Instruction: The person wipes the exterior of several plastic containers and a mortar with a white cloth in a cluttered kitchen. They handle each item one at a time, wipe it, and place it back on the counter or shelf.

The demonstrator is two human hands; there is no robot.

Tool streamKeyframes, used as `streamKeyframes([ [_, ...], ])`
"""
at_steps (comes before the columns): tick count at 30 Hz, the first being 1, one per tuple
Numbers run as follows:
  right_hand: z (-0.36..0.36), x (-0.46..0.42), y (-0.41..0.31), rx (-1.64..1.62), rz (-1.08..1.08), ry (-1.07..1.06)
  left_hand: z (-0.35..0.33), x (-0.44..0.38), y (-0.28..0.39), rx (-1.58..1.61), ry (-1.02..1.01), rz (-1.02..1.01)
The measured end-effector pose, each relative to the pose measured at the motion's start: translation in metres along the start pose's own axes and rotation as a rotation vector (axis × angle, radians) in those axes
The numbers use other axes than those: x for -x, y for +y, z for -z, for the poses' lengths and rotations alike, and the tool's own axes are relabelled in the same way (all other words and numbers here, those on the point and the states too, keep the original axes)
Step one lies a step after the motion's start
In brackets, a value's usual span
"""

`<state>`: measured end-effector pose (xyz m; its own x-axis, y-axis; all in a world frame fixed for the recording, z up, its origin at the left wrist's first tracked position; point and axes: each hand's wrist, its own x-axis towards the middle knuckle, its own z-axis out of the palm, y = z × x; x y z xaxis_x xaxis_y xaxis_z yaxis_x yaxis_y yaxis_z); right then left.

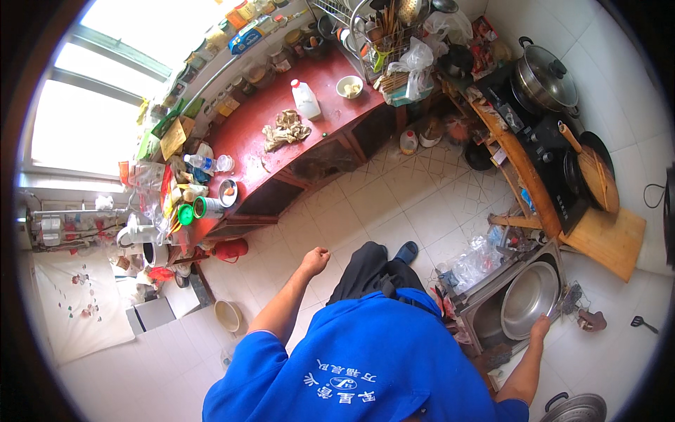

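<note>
My left hand [316,261] hangs over the tiled floor, its fingers curled and nothing seen in them. At the right, my right hand [540,327] is at the rim of a wide metal basin [531,299]. Its fingers overlap the rim, but whether they grip it is hard to make out. The basin sits tilted in a steel sink [485,323]. Beside the sink's far edge lie crumpled clear plastic bags [479,262]. A scouring pad [571,298] and a brown cloth-like item [591,320] are by the wall behind the basin.
A red counter [248,174] bears a white plastic bottle [306,100], a bowl [349,87] and a crumpled brown cloth [286,130]. Right of it are a lidded pot [546,79] on a black cooktop [538,134] and a wooden cutting board [606,240]. A bucket [228,315] stands left.
</note>
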<state>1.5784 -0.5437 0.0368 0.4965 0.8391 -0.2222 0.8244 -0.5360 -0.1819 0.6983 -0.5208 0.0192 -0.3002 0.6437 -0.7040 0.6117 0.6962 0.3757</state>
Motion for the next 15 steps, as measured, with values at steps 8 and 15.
streamKeyframes([
  [8,-0.002,-0.013,0.007,0.029,-0.05,-0.06,-0.014,-0.008,0.0,0.081,-0.017,0.034],
  [15,-0.006,-0.021,0.01,0.072,0.024,-0.079,0.009,-0.03,-0.018,0.21,0.069,0.065],
])
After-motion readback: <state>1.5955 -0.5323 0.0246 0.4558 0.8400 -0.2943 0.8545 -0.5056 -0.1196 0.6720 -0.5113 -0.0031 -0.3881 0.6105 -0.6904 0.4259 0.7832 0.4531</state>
